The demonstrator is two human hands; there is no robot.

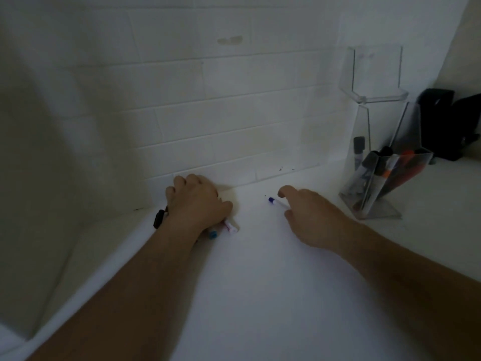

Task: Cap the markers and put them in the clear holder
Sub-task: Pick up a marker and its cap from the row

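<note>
A blue-tipped marker (pixel 277 202) lies on the white worktop (pixel 260 282), just under the right hand (pixel 309 217), whose fingers are loosely curled and holding nothing. The left hand (pixel 197 204) covers a small bunch of markers (pixel 221 229) by the tiled wall (pixel 182 100). The clear holder (pixel 385 175) stands to the right, well apart. A careless reach could roll the loose marker away; the light is dim.
</note>
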